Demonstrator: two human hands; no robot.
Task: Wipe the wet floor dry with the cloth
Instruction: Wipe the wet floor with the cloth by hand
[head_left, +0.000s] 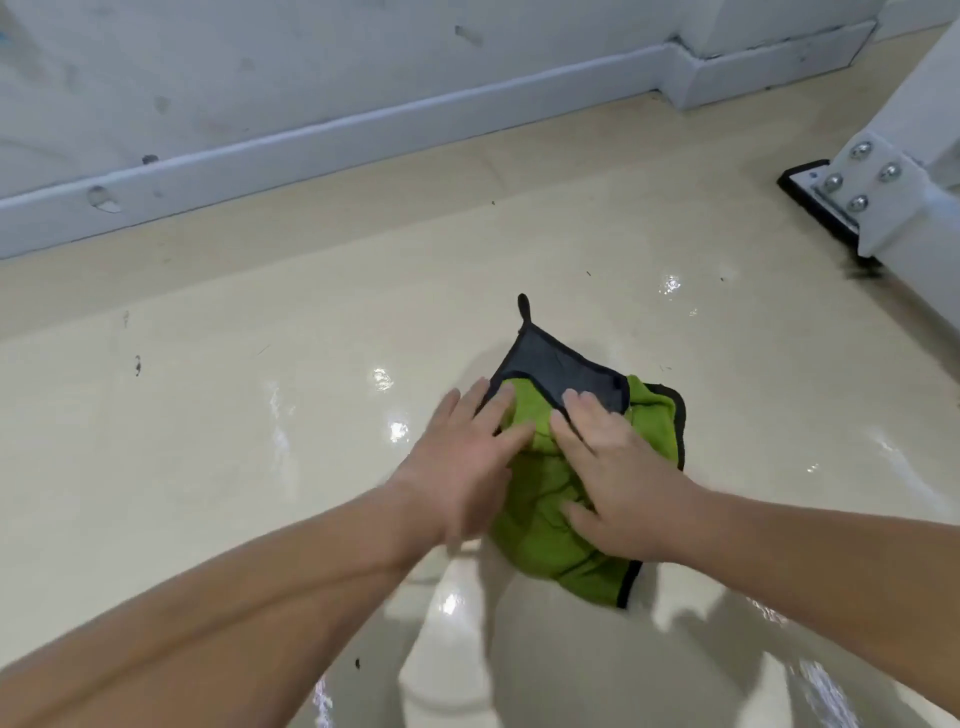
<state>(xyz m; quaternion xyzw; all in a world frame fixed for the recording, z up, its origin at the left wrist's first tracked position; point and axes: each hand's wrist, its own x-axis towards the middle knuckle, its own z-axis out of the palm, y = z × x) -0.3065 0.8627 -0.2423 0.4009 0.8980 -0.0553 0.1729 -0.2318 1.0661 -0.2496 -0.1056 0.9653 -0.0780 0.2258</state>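
Observation:
A green cloth (545, 540) with black edging and a dark grey folded-over corner lies crumpled on the shiny cream floor (234, 441). My left hand (462, 462) presses flat on the cloth's left side, fingers spread and pointing away from me. My right hand (613, 473) presses flat on its right side, fingertips on the grey corner. Both palms cover the cloth's middle. Wet, glossy patches with bright reflections surround the cloth, to its left, right and near side.
A white wall with a scuffed baseboard (311, 135) runs along the far side. At the right stands a white metal frame foot (878, 192) with bolts on a black pad. Small dark specks dot the floor.

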